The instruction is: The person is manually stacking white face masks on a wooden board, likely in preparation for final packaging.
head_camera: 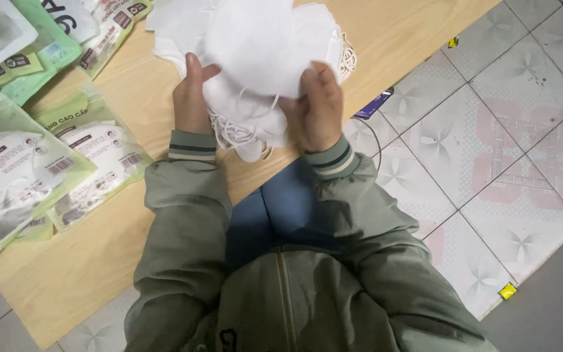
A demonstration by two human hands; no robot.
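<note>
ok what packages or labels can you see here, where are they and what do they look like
Sealed flat pouches: overlapping on the wooden table's left side, green and white with label panels.
More pouches: top left corner, same green and white.
Small yellow label scrap: on the tiled floor, lower right.
Loose white masks: unpackaged, in both hands.

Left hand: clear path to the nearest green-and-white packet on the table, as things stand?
Probably yes, but not freely. The left hand is gripping the stack of white masks together with the right hand. The packet lies just left of that sleeve on the wooden table, nothing between.
</note>
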